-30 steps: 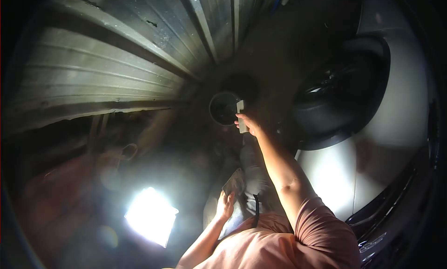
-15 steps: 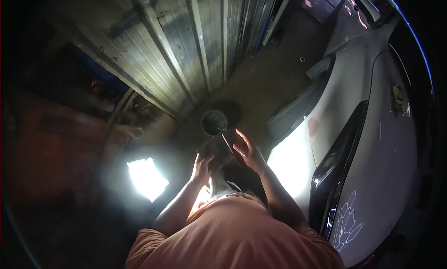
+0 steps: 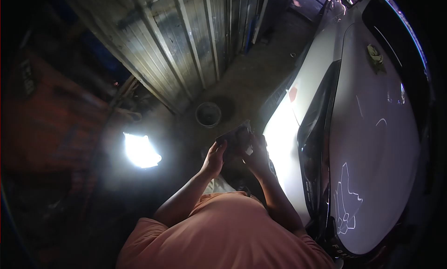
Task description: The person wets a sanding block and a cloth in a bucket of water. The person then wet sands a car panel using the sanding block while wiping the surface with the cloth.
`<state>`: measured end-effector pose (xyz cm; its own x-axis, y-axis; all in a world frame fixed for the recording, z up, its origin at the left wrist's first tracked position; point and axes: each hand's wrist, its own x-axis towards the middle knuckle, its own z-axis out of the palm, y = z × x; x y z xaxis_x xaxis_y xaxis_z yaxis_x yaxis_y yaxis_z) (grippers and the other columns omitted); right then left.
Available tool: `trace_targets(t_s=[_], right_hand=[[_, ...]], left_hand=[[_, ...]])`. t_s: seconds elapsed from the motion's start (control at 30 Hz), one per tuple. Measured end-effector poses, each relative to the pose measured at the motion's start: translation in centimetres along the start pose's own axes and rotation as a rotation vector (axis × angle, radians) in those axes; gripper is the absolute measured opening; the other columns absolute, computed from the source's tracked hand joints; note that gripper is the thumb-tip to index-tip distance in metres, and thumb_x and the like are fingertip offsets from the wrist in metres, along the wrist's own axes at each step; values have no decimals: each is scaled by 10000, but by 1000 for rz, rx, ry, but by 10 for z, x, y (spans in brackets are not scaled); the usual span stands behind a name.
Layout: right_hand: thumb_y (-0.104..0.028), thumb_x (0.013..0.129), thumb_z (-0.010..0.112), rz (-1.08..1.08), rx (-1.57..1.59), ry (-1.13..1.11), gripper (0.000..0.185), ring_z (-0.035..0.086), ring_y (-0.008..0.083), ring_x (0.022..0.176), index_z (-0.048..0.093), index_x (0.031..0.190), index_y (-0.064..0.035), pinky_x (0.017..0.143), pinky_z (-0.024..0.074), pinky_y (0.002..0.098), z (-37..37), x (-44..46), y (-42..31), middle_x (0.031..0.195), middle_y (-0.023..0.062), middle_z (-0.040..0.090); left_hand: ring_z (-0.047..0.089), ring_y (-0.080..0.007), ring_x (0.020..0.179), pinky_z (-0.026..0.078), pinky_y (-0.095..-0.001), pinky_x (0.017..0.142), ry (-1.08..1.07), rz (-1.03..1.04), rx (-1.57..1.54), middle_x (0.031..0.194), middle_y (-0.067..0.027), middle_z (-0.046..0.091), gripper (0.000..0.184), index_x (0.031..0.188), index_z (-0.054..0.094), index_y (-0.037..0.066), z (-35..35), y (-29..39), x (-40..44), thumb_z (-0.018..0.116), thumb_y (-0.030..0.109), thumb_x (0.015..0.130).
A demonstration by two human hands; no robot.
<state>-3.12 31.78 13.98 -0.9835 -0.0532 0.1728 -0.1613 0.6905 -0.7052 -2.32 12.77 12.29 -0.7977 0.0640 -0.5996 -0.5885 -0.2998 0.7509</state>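
A thin, dark sheet that looks like sandpaper (image 3: 236,135) is held in front of my body, bent and tilted. My left hand (image 3: 215,159) grips its left edge, with the thumb on top. At the right edge, my right hand (image 3: 256,156) is closed on the sheet; shadow hides part of its fingers. A small pale patch shows on the sheet beside the right hand. Close to my right arm is the white rear of a car (image 3: 280,162), brightly lit, with a dark tail light (image 3: 313,129).
A round bucket (image 3: 208,114) stands on the floor beyond my hands. A bright work lamp (image 3: 141,150) shines at the left. Ribbed metal panels (image 3: 172,41) rise ahead. A crumpled greenish cloth (image 3: 374,54) lies on the car, and orange machinery or bodywork (image 3: 51,120) is at far left.
The sheet and both hands have moved right, towards the car, and the sheet has turned. My right fingers, spread out before, are now closed at its edge. The view has shifted.
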Motion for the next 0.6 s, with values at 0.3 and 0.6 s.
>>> trace_targets(t_s=[0.3, 0.6], right_hand=[[-209, 806, 875, -38, 161, -72, 913, 586, 421, 1264, 437, 1599, -94, 1017, 533, 478, -5, -26, -13, 1408, 215, 537], [-249, 851, 856, -26, 157, -75, 895, 577, 419, 1328, 415, 1622, -140, 1042, 540, 470, -11, -30, -26, 1458, 232, 495]], left_hand=[[587, -151, 1278, 429, -334, 1139, -147, 289, -112, 1401, -59, 657, 483, 1494, 565, 15, 23, -23, -16, 481, 354, 1161], [593, -149, 1275, 440, -333, 1120, -134, 373, -60, 1371, -61, 672, 475, 1480, 579, 13, 19, -27, -24, 498, 349, 1154]])
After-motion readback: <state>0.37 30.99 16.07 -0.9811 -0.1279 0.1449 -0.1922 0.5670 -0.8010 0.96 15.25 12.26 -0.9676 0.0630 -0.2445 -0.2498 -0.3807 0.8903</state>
